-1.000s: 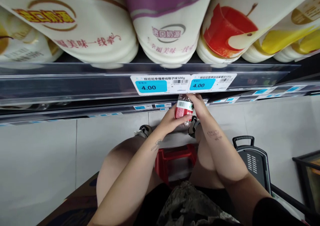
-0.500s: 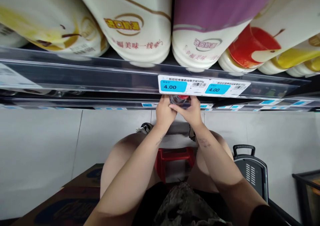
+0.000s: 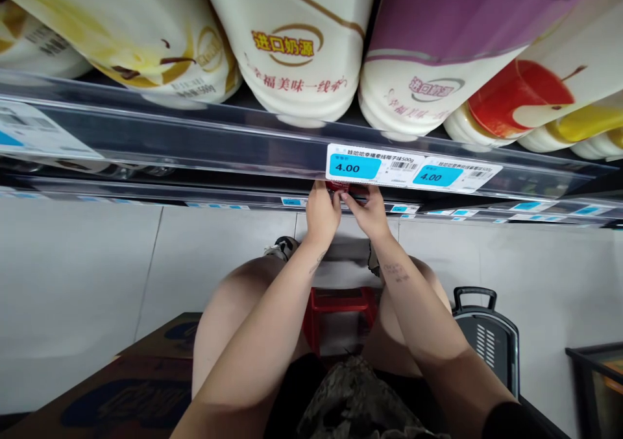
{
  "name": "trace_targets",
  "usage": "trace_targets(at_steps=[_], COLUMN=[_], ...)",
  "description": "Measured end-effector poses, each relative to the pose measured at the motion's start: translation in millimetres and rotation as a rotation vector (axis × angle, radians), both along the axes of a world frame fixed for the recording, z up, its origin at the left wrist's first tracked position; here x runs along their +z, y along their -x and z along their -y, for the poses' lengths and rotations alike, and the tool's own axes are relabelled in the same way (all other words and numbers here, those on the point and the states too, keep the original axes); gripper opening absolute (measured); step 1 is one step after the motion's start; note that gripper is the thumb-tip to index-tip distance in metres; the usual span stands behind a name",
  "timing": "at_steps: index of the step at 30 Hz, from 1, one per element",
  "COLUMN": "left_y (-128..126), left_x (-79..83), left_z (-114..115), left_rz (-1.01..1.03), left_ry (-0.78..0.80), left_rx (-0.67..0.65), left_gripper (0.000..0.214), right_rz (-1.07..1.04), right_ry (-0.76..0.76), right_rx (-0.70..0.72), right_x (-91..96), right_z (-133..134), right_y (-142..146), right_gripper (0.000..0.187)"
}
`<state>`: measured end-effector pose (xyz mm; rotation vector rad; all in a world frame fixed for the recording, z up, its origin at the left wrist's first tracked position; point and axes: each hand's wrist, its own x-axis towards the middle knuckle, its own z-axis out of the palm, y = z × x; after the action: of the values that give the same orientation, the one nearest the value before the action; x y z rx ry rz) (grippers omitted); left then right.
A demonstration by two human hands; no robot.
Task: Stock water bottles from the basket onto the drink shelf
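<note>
Both of my hands reach under the front edge of the upper shelf, close together. Between them is a bottle (image 3: 338,185), of which only a small red printed part shows; the shelf edge and price tags hide the rest. My left hand (image 3: 322,217) closes on its left side, thumb toward the middle. From the right, my right hand (image 3: 372,218) grips it, with the thumb tip near the left thumb. The fingertips of both hands are hidden beneath the shelf.
White yoghurt drink bottles (image 3: 304,56) line the upper shelf (image 3: 219,124) above my hands, behind price tags (image 3: 357,166). A lower shelf edge (image 3: 233,196) runs below. A red stool (image 3: 341,299) is between my legs, cardboard boxes (image 3: 126,387) at left, a dark basket (image 3: 487,335) at right.
The bottle has turned or shifted in my hands: its clear part and red top showed before, now a red printed part does. The view has moved slightly, so shelf and tags appear further right.
</note>
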<state>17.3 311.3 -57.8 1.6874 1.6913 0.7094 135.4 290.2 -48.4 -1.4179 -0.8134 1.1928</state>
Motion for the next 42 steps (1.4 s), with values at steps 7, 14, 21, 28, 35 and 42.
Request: trace_targets(at_steps=[7,14,21,28,35,42], left_y=[-1.0,1.0,-3.4,-10.4,-15.1,-24.9], left_x=[3.6,-14.2,-16.0,-10.6,-8.9,-10.9], left_z=[1.5,7.6,8.7,16.3,13.8,10.8], left_rz=[0.014,0.157,0.467,0.55,0.68,0.71], left_ry=[-0.062,-0.12,-0.049,-0.038,-0.07,-0.041], left_rx=[-0.081,-0.031,0.085,0.403,0.358,0.337], left_gripper=[0.048,0.046,0.038,0.03,0.026,0.031], right_rz=[0.043,0.088,0.171,0.283,0.288,0.172], right_ry=[-0.029,-0.105,-0.088,-0.079,0.001,0.063], right_rx=[-0.052,-0.06,-0.048,-0.133,-0.042,-0.016], right_x=[-18.1,-23.4,-27.0,-10.7,-20.7,-22.5], right_z=[-7.4,-7.5,-12.8,1.1,4.0,-0.3], right_y=[7.0,17.8,28.0,39.4,41.8,32.0], right_gripper=[0.044,0.068,0.076,0.056,0.043,0.038])
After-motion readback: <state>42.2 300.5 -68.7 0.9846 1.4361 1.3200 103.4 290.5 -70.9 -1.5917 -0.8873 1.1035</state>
